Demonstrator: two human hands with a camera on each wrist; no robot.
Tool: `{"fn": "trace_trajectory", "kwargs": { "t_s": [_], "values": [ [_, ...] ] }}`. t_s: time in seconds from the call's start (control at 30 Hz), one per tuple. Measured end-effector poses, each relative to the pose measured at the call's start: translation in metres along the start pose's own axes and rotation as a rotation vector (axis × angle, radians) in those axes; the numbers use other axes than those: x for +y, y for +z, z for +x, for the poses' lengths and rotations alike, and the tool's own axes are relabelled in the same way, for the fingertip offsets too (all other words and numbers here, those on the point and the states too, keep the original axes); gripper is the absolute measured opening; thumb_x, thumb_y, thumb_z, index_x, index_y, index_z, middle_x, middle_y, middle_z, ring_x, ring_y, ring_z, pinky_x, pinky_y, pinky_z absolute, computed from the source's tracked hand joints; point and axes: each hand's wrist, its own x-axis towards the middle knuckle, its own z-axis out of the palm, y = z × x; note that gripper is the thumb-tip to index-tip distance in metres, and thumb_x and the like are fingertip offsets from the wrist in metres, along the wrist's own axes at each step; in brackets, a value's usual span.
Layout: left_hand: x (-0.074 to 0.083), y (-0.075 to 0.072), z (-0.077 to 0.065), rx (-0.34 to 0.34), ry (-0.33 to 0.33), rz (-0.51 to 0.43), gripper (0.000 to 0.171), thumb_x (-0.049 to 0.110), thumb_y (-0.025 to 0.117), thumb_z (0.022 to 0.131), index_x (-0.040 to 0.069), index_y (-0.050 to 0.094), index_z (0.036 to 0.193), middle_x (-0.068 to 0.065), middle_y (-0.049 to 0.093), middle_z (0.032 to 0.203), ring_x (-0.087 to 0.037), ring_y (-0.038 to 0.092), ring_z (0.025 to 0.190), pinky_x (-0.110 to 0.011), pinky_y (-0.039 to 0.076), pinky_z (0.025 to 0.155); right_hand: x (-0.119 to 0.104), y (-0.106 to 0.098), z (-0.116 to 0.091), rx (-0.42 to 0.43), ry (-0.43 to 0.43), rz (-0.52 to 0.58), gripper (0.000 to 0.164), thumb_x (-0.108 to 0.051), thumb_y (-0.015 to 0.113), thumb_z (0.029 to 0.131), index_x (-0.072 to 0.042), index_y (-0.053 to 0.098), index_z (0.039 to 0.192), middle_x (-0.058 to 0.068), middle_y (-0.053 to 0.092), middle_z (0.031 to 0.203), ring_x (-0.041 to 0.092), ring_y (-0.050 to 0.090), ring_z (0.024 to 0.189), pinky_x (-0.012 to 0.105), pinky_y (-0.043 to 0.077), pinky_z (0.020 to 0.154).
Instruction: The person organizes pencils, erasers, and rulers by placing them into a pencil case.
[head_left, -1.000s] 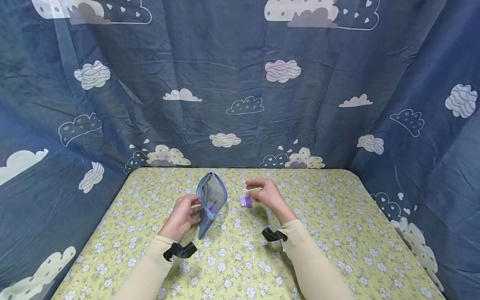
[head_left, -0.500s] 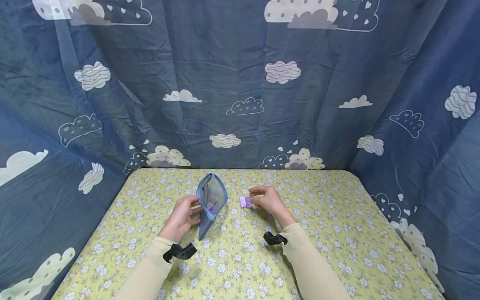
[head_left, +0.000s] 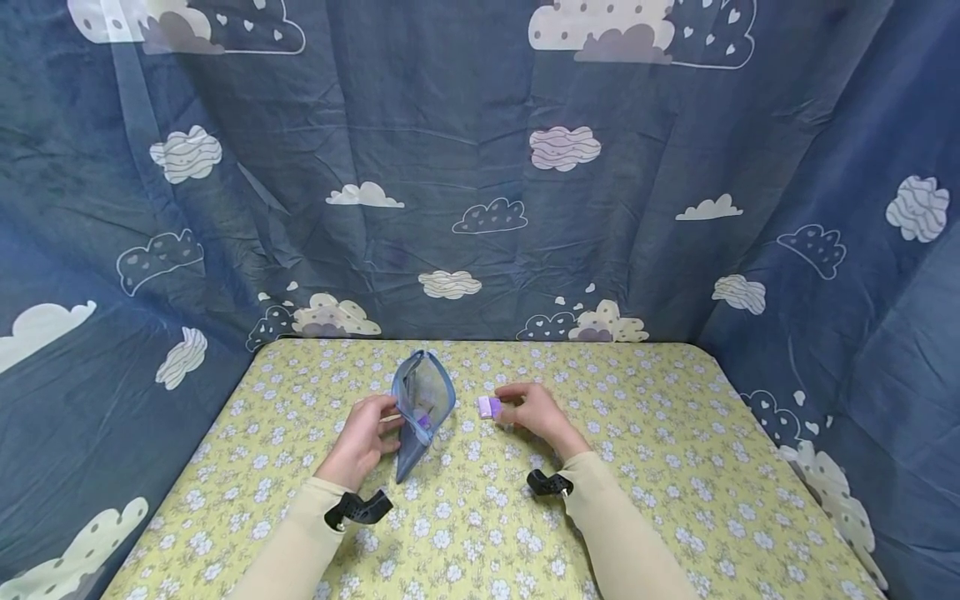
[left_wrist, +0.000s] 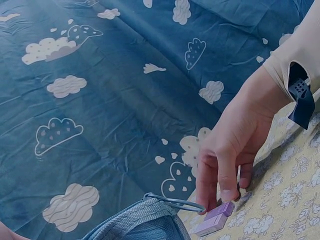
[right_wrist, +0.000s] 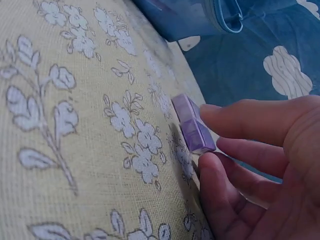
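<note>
My left hand (head_left: 362, 437) holds the left side of a blue mesh zipper pouch (head_left: 437, 385), its mouth spread wide. A small purple item (head_left: 423, 421) shows inside the pouch. To the right of it, the thumb and fingers of my right hand (head_left: 536, 410) pinch the darker end of a small two-tone purple block (head_left: 485, 407), maybe an eraser. The right wrist view shows the thumb against this block (right_wrist: 192, 127), with other fingers at its far side. In the left wrist view, the pouch (left_wrist: 137, 224) partly fills the lower edge, near the block (left_wrist: 212, 225).
A yellow flowered cloth (head_left: 480, 517) covers the table. Dark blue curtains (head_left: 480, 167) with cloud prints stand behind and at both sides. Black wrist mounts (head_left: 358, 505) sit at both cuffs.
My right hand has come down onto the purple block, and its thumb and fingers have closed around the darker end. The left hand and pouch have stayed in place.
</note>
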Motion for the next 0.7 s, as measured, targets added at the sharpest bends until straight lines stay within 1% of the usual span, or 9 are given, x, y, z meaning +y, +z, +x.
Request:
{"fn": "trace_trajectory", "kwargs": {
  "t_s": [0.07,0.13,0.2,0.27,0.43,0.57,0.7],
  "values": [
    [-0.0005,-0.0001,0.0002,-0.004,0.003,0.002,0.021,0.018,0.052,0.101,0.001,0.054,0.113,-0.005,0.056,0.099,-0.029,0.055,0.103,-0.053,0.04,0.086,0.0,0.0005,0.0005,-0.01,-0.004,-0.008,0.055,-0.003,0.082,0.076,-0.003,0.067,0.129,0.01,0.067,0.124,0.021,0.063,0.094,0.033,0.054,0.066],
    [-0.0006,0.0,0.0004,0.003,0.003,-0.002,0.02,0.018,0.052,0.101,0.001,0.055,0.112,-0.004,0.056,0.098,-0.028,0.056,0.102,-0.054,0.04,0.087,-0.0003,0.0011,0.0007,-0.019,-0.008,-0.014,0.057,-0.002,0.082,0.075,-0.004,0.066,0.13,0.011,0.066,0.126,0.021,0.062,0.095,0.033,0.054,0.066],
    [-0.0009,0.0002,0.0008,0.002,0.002,0.001,0.022,0.017,0.052,0.101,0.0,0.055,0.114,-0.004,0.056,0.098,-0.028,0.056,0.102,-0.055,0.04,0.089,-0.0005,0.0016,0.0008,-0.024,-0.007,-0.011,0.058,-0.001,0.082,0.075,-0.003,0.066,0.13,0.012,0.065,0.128,0.022,0.063,0.094,0.034,0.055,0.067],
    [-0.0014,0.0005,0.0011,0.003,0.002,0.001,0.025,0.017,0.051,0.102,-0.002,0.054,0.117,-0.005,0.056,0.098,-0.029,0.056,0.103,-0.058,0.039,0.091,-0.001,0.0022,0.0008,-0.021,-0.012,-0.019,0.058,-0.001,0.083,0.075,-0.003,0.066,0.13,0.013,0.064,0.129,0.023,0.063,0.098,0.035,0.055,0.071],
    [-0.002,0.0008,0.0014,-0.009,0.003,0.002,0.031,0.018,0.05,0.103,-0.004,0.05,0.124,-0.006,0.055,0.101,-0.031,0.054,0.107,-0.063,0.037,0.097,0.0005,0.0026,0.0019,-0.01,-0.03,-0.028,0.058,0.0,0.083,0.074,-0.004,0.067,0.13,0.012,0.065,0.126,0.025,0.061,0.111,0.038,0.052,0.089],
    [-0.0026,0.0009,0.0009,-0.012,0.001,0.0,0.03,0.018,0.05,0.103,-0.004,0.05,0.123,-0.008,0.055,0.103,-0.031,0.053,0.108,-0.064,0.035,0.099,0.0052,0.0029,0.0035,-0.012,-0.033,-0.009,0.059,0.001,0.084,0.072,-0.003,0.067,0.129,0.009,0.067,0.122,0.026,0.061,0.11,0.041,0.05,0.092],
    [-0.002,0.0026,0.0006,-0.005,-0.002,-0.005,0.028,0.017,0.051,0.102,-0.004,0.052,0.12,-0.008,0.056,0.104,-0.031,0.053,0.106,-0.061,0.037,0.096,0.0076,0.0027,0.0044,-0.011,-0.031,0.007,0.06,0.002,0.085,0.071,-0.003,0.068,0.128,0.008,0.067,0.121,0.027,0.06,0.112,0.042,0.049,0.094]
  ]
}}
